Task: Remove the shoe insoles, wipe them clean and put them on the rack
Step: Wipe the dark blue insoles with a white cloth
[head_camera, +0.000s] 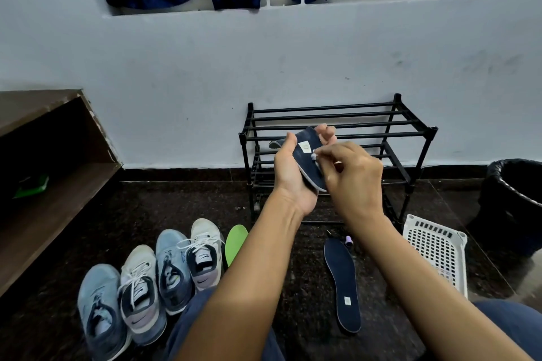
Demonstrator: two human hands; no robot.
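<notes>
Probably light and bendy, the navy insole [309, 155] sits gripped mid-length by the left hand [290, 176]; the right hand [352, 176] pinches a white wad [314, 156].

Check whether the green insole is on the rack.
No, the green insole lies on the floor beside the shoes, short of the rack.

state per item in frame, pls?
left hand, grips navy insole
right hand, pinches small white wad against it
second navy insole, flat on floor
green insole, on floor beside shoes
shoes, four in row on floor
rack, upright, no insole on it
white basket, on floor by rack
</notes>
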